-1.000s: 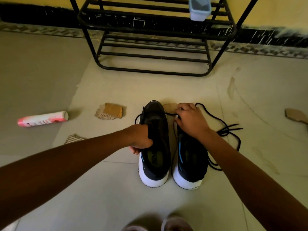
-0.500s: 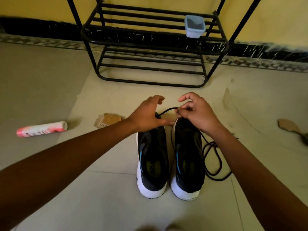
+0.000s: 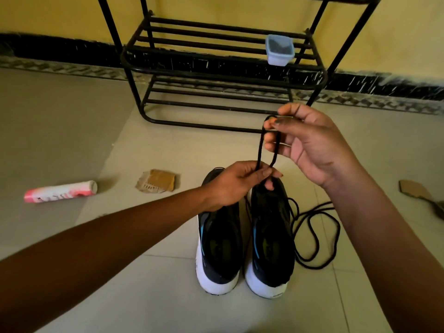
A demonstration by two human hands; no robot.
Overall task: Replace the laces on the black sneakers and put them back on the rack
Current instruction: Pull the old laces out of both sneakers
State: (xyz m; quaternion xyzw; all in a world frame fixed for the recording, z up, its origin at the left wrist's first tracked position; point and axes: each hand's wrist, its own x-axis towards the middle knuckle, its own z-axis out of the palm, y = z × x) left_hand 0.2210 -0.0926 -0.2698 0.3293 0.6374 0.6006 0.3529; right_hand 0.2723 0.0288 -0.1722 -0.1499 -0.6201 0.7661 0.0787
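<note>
**Both hands pinch a black lace above the sneakers**

Right hand, raised in front of the rack, pinches the top of a narrow loop of black lace between thumb and forefinger, its other fingers loosely curled. Lower down, the left hand pinches the loop's two strands together between thumb and fingertips, just over the toe of the right sneaker.

A pale tiled floor fills most of the view, meeting a yellow wall with a dark base strip. Against that wall stands a black metal rack with slatted shelves. The two black sneakers with white soles stand side by side on the floor, near the rack, heels toward the camera. More black lace lies in loose loops on the floor, just right of the right sneaker; whether it joins the held loop cannot be told. A pink and white can lies on its side at the left. A torn cardboard scrap lies between it and the sneakers, and another sits far right. A small pale blue tub rests on the rack's upper shelf.
</note>
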